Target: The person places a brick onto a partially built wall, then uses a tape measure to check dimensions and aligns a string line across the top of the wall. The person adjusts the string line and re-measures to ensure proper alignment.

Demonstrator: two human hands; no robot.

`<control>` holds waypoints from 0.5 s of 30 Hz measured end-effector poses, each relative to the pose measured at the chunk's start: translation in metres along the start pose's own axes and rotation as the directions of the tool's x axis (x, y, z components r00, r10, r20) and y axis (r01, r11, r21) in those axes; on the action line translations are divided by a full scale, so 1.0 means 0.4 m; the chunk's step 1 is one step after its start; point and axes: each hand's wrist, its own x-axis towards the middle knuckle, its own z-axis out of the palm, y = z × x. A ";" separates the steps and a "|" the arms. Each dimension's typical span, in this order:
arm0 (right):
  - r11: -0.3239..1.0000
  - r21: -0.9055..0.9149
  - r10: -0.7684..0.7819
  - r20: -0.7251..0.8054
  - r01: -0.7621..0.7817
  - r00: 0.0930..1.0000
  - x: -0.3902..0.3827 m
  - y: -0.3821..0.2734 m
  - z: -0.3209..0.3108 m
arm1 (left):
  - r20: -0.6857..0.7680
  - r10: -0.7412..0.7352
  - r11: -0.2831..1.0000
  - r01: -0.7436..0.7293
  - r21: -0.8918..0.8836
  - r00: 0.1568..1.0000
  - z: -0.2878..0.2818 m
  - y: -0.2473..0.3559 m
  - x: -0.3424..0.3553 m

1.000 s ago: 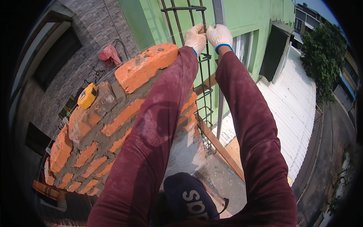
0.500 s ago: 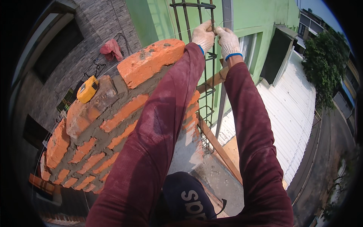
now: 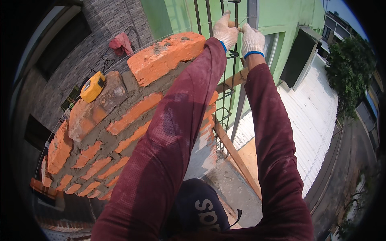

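Observation:
Both my hands wear white knitted gloves with blue cuffs and are stretched out to the upright rebar cage (image 3: 235, 24). My left hand (image 3: 226, 32) is closed, one digit pointing up, with its fingers next to a thin string (image 3: 181, 30). My right hand (image 3: 253, 39) is closed beside it, fingertips pinched together where the string passes. The two hands almost touch. From there the string runs left along the top of the brick wall (image 3: 134, 114). An orange brick (image 3: 167, 56) with mortar spots lies on the top course, left of my hands.
A yellow tape measure (image 3: 93, 86) rests on the wall's top at left. Beyond are a red cloth (image 3: 120, 44) and a grey stone-clad wall (image 3: 108, 20). A green wall (image 3: 277, 16) stands ahead, a white corrugated roof (image 3: 307, 120) lies right, and a wooden brace (image 3: 237, 156) slants below.
The whole view has shifted slightly, and the rebar and my hands sit further right in it. A digit of my left hand now points up. Both hands stay at the string.

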 end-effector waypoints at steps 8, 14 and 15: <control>0.450 0.867 -0.052 0.265 -0.215 0.963 -0.070 0.034 0.020 | 0.090 -0.030 0.938 0.059 -0.341 0.996 -0.006 -0.039 0.020; 0.363 0.849 -0.091 0.443 -0.385 0.892 -0.067 0.037 -0.048 | 0.019 -0.010 0.980 0.014 -0.196 1.000 0.010 -0.005 0.000; 0.313 0.868 -0.119 0.438 -0.385 0.891 -0.083 0.033 -0.042 | 0.037 -0.020 0.982 0.026 -0.188 0.999 0.001 -0.012 0.008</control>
